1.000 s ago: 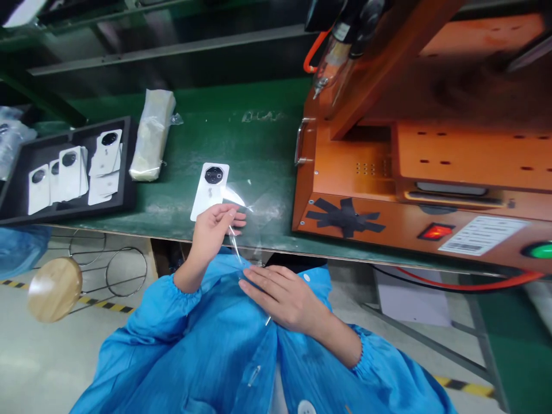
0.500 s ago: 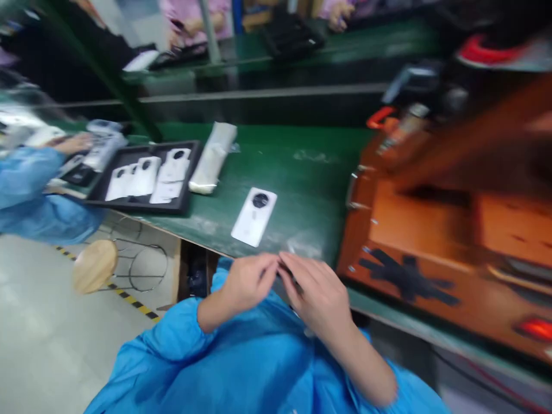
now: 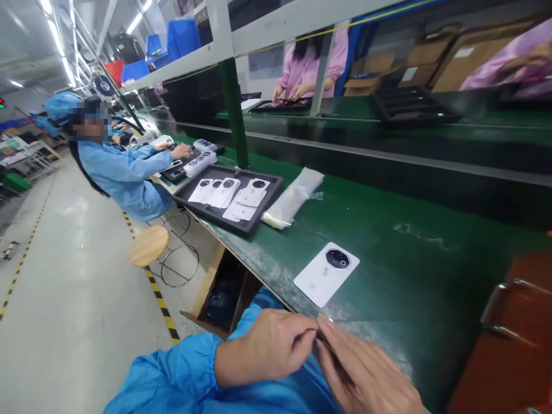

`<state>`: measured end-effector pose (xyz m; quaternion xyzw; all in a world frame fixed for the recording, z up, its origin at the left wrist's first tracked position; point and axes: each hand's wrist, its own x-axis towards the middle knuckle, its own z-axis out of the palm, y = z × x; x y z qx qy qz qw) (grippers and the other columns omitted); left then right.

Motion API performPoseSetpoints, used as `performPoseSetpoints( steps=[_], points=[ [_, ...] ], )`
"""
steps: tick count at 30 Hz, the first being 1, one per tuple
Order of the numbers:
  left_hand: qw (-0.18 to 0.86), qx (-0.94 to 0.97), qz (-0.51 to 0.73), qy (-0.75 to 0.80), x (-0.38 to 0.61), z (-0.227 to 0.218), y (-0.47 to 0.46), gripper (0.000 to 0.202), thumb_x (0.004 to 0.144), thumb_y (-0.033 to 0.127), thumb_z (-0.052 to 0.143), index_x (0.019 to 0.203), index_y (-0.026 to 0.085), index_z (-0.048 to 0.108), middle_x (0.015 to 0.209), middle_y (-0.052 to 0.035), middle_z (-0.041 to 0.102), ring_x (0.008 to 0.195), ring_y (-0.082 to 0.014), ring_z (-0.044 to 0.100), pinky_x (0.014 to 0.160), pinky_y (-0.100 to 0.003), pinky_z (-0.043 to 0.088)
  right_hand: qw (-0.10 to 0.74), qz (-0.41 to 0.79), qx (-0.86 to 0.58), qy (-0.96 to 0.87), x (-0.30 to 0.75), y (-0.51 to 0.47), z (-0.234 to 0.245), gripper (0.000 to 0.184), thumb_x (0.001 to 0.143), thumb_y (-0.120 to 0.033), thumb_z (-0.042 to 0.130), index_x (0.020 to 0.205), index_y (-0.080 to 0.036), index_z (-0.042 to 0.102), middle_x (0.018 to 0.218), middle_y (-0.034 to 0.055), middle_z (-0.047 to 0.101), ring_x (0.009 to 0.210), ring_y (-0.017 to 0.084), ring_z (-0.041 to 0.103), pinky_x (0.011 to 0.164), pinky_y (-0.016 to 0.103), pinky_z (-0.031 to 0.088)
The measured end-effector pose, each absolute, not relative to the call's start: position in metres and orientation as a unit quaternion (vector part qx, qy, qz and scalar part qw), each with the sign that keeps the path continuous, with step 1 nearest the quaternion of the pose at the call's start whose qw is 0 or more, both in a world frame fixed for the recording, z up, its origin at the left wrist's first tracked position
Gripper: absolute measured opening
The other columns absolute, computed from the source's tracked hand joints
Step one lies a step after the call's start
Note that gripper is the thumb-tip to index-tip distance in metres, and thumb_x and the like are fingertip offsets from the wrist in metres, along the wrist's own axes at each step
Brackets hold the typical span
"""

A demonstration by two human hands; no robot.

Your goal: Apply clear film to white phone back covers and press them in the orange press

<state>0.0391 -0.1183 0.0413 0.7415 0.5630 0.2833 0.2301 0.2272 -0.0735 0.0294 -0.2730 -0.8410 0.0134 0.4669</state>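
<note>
My left hand point(image 3: 269, 348) and my right hand point(image 3: 366, 374) meet at the near edge of the green bench, fingertips pinched together on something thin that I cannot make out. Both sleeves are bright blue. Just beyond the hands a white phone back cover point(image 3: 326, 273) with a round black camera ring lies flat on the green bench point(image 3: 388, 253).
A black tray point(image 3: 228, 198) with several white covers sits further left, a clear plastic bag point(image 3: 293, 198) beside it. An orange machine point(image 3: 513, 339) stands at right. A co-worker in blue point(image 3: 125, 169) sits at left by a wooden stool point(image 3: 149, 245). People in pink work across the line.
The view has swung up and left from the orange machine to the line. My hands, first apart with a clear film between them, have come together at the bench edge.
</note>
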Motion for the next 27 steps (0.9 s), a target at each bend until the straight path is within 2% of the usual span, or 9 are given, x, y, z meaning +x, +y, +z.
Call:
performPoseSetpoints(
  steps=[3, 5, 7, 10, 12, 15, 18, 25, 27],
  points=[
    [0.346, 0.65, 0.333, 0.589, 0.037, 0.044, -0.117, 0.022, 0.104, 0.029, 0.056, 0.116, 0.017, 0.07, 0.089, -0.0047, 0.081, 0.077, -0.018, 0.077, 0.07, -0.026, 0.057, 0.441, -0.024, -0.287, -0.85, 0.226, -0.069, 0.028, 0.019, 0.107, -0.02, 0.068, 0.122, -0.012, 0.076, 0.115, 0.0111, 0.084, 0.095, 0.023, 0.082, 0.088, 0.036, 0.056],
    [0.369, 0.64, 0.352, 0.575, 0.036, 0.049, -0.114, 0.022, 0.104, 0.034, 0.057, 0.109, 0.019, 0.073, 0.096, -0.0073, 0.082, 0.086, -0.0197, 0.078, 0.079, -0.028, 0.061, 0.427, -0.047, -0.265, -0.863, 0.229, -0.066, 0.027, 0.027, 0.109, -0.021, 0.063, 0.131, -0.012, 0.074, 0.118, 0.0134, 0.083, 0.097, 0.026, 0.082, 0.086, 0.039, 0.056],
    [0.373, 0.646, 0.387, 0.542, 0.037, 0.052, -0.112, 0.027, 0.105, 0.039, 0.059, 0.101, 0.019, 0.076, 0.104, -0.0102, 0.082, 0.098, -0.0218, 0.078, 0.091, -0.032, 0.062, 0.431, -0.048, -0.231, -0.871, 0.234, -0.064, 0.027, 0.043, 0.108, -0.02, 0.064, 0.15, -0.012, 0.065, 0.117, 0.0138, 0.083, 0.094, 0.026, 0.083, 0.083, 0.04, 0.057],
    [0.384, 0.64, 0.413, 0.522, 0.038, 0.05, -0.107, 0.033, 0.106, 0.045, 0.058, 0.103, 0.019, 0.079, 0.105, -0.0113, 0.082, 0.1, -0.0225, 0.078, 0.094, -0.034, 0.063, 0.456, 0.008, -0.233, -0.859, 0.238, -0.064, 0.026, 0.061, 0.106, -0.016, 0.065, 0.165, -0.016, 0.05, 0.109, 0.0086, 0.085, 0.084, 0.022, 0.082, 0.079, 0.036, 0.061],
    [0.36, 0.667, 0.393, 0.52, 0.038, 0.047, -0.104, 0.037, 0.108, 0.046, 0.053, 0.108, 0.02, 0.08, 0.104, -0.0122, 0.082, 0.097, -0.0246, 0.079, 0.09, -0.038, 0.065, 0.465, 0.056, -0.261, -0.844, 0.238, -0.066, 0.027, 0.053, 0.107, -0.016, 0.062, 0.159, -0.02, 0.058, 0.105, 0.0052, 0.085, 0.078, 0.02, 0.082, 0.076, 0.033, 0.062],
    [0.324, 0.709, 0.36, 0.513, 0.04, 0.044, -0.103, 0.037, 0.109, 0.047, 0.05, 0.113, 0.025, 0.08, 0.102, -0.0135, 0.083, 0.094, -0.0286, 0.078, 0.086, -0.043, 0.066, 0.472, 0.06, -0.288, -0.831, 0.234, -0.068, 0.032, 0.027, 0.106, -0.017, 0.065, 0.13, -0.02, 0.076, 0.097, 0.0029, 0.085, 0.072, 0.018, 0.08, 0.076, 0.031, 0.062],
    [0.312, 0.69, 0.353, 0.549, 0.035, 0.044, -0.111, 0.028, 0.107, 0.043, 0.056, 0.11, 0.029, 0.08, 0.095, -0.0107, 0.081, 0.086, -0.0283, 0.077, 0.078, -0.044, 0.065, 0.474, 0.065, -0.319, -0.818, 0.231, -0.069, 0.038, 0.013, 0.103, -0.016, 0.067, 0.11, -0.019, 0.078, 0.093, 0.0019, 0.084, 0.071, 0.017, 0.079, 0.076, 0.029, 0.061],
    [0.267, 0.54, 0.262, 0.754, -0.063, 0.013, -0.121, 0.025, 0.102, 0.03, 0.05, 0.093, 0.023, 0.073, 0.094, -0.0062, 0.076, 0.091, -0.0242, 0.072, 0.087, -0.039, 0.061, 0.503, 0.277, -0.522, -0.63, 0.25, -0.072, 0.034, 0.015, 0.104, -0.03, 0.069, 0.103, -0.026, 0.083, 0.101, 0.0044, 0.079, 0.094, 0.021, 0.076, 0.083, 0.034, 0.059],
    [0.24, 0.467, 0.213, 0.824, -0.099, -0.007, -0.109, 0.026, 0.106, 0.029, 0.047, 0.1, 0.018, 0.071, 0.102, -0.008, 0.075, 0.099, -0.0234, 0.071, 0.094, -0.04, 0.06, 0.507, 0.279, -0.539, -0.613, 0.253, -0.074, 0.032, 0.014, 0.101, -0.032, 0.073, 0.105, -0.027, 0.085, 0.093, 0.0044, 0.071, 0.085, 0.02, 0.069, 0.077, 0.034, 0.057]
  ],
)
